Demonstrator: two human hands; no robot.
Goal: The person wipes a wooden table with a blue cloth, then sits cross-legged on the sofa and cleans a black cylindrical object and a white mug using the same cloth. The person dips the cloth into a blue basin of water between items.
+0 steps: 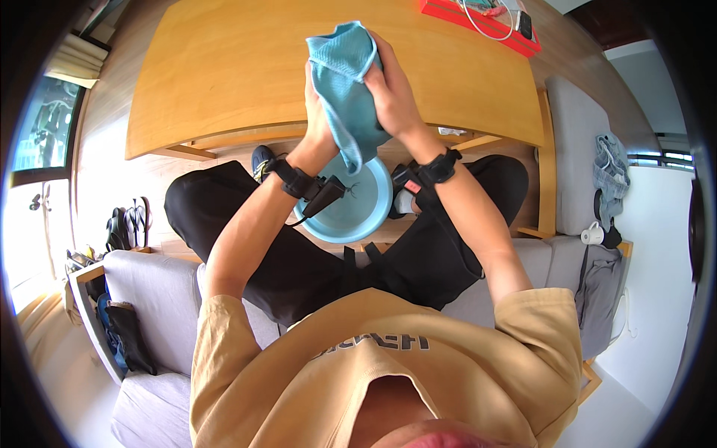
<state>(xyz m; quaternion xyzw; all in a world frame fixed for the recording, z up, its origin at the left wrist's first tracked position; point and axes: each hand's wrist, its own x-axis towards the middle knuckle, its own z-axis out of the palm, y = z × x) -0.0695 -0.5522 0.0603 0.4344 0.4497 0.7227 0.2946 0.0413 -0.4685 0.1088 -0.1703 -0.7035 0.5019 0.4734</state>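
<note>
- Cloth (345, 82), one, light blue, textured: we find it bunched and partly folded, raised in front of the body, over the table's near edge as we look down, its lower tip hanging across our view of the basin.
- Left hand (319, 116): grasping the cloth along its left side; most fingers are hidden behind it.
- Right hand (396, 97): grasping the cloth from the right, thumb across the front.
- Progress, in our judgement: the cloth is lifted and gathered, handling partway along; it is neither spread out nor set down. We cannot tell whether it is wet or wrung.
- Basin (344, 235), round, light blue: between the knees, near side of the table; we cannot be sure of its contents.
- Table (224, 67), wooden: far side, its near edge beneath the hands.
- Tray (478, 31), red, holding small items: far right on the table.
- Wrist straps (295, 179), black: one per wrist; we note the left one's box partly blocks our view of the basin.
- Mug (592, 234), white: right, on the sofa.
- Slippers (137, 220): left, near the sofa's end.
</note>
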